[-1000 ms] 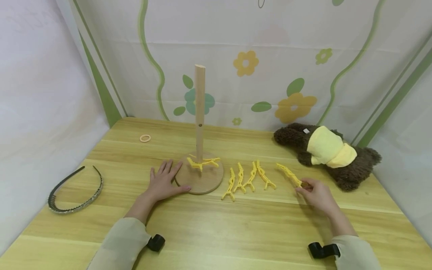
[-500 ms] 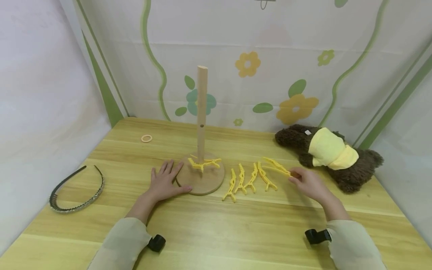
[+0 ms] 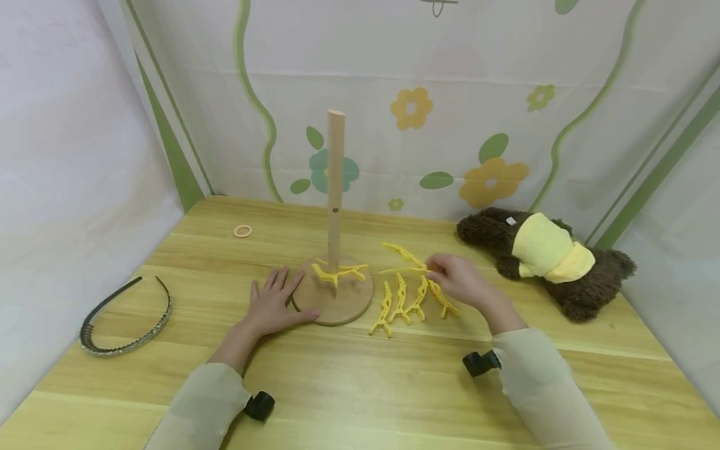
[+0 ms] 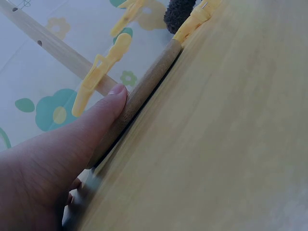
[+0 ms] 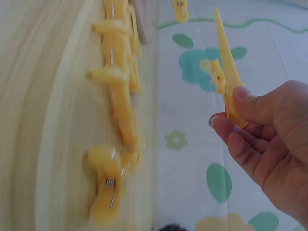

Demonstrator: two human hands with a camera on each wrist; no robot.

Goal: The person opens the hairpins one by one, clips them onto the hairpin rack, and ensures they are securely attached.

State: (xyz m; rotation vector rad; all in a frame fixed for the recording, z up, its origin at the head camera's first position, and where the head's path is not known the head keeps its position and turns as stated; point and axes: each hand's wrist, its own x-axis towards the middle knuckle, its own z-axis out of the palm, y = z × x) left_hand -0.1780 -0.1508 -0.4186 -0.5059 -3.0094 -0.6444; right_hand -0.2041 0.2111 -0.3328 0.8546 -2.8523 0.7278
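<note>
My right hand [image 3: 458,279] pinches a yellow alligator hair clip [image 5: 229,62] by its rear end, thumb against fingertips. The clip is off the table with its two arms spread apart, pointing left toward the wooden post [image 3: 335,181]. My left hand [image 3: 274,306] rests with fingers spread at the left edge of the post's round base [image 3: 337,309]; its thumb [image 4: 108,103] lies on the rim. Several yellow clips [image 3: 337,274] stick out around the low part of the post. Between the base and my right hand, several more clips [image 3: 401,300] lie in a row on the table.
A dark beaded headband [image 3: 126,344] lies at the left of the table. Behind it is a small peach ring [image 3: 243,231]. At the back right lies a brown plush toy [image 3: 579,290] in yellow clothing. A flower-patterned cloth [image 3: 461,125] hangs behind the table.
My right hand has carried the hair clip left from near the plush toy to above the row of clips, and the clip's arms have spread. My left hand has stayed on the base.
</note>
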